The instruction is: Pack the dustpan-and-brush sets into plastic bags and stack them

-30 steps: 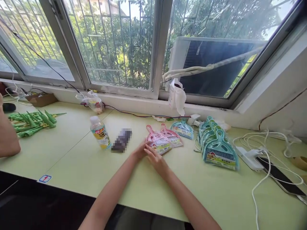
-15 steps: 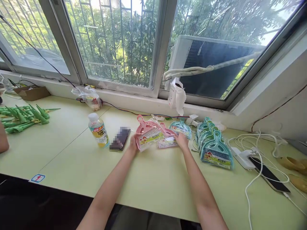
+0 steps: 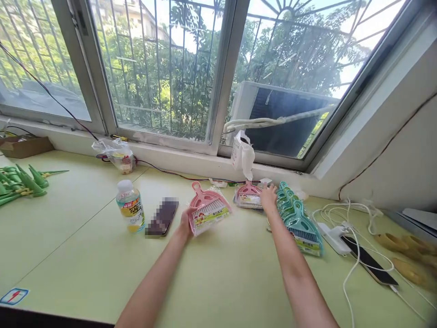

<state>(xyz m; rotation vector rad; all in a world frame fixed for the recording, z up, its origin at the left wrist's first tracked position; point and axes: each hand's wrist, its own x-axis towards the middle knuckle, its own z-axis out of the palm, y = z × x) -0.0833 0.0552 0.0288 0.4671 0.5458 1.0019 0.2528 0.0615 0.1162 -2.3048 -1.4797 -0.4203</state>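
Head view: clock positions are read from the centre of the first pink dustpan set (image 3: 210,209), with 12 o'clock toward the window (image 3: 164,73).

Left side: the first pink dustpan set is near the middle of the view, in clear wrap, with its handle pointing to 11 o'clock and a printed label across its brush. The left hand (image 3: 186,219) grips it at the 9 o'clock edge. The fingers of this hand are clamped on the pan and partly hidden by it. Contact between the lower edge of the set and the table (image 3: 221,282) cannot be determined.

Right side: the right hand (image 3: 269,197) is between 2 and 3 o'clock, fingers slightly apart. It is located just beside the second pink dustpan set (image 3: 248,197), at that set's 3 o'clock side; whether they touch cannot be determined. The row of teal dustpan sets (image 3: 300,223), overlapping one behind another, is at 3 o'clock.

Surrounding items:
- 9 o'clock, near: dark phone (image 3: 167,214), partly pixelated. Next outward: capped bottle (image 3: 130,209), upright. Farthest: green pointed items (image 3: 27,182), piled.
- 10 o'clock: clear plastic bag (image 3: 121,157).
- 1 o'clock: white carton (image 3: 242,155), at the window sill.
- Between 3 and 4 o'clock: white power strip (image 3: 332,239) and a second phone (image 3: 370,262), with white cables nearby.
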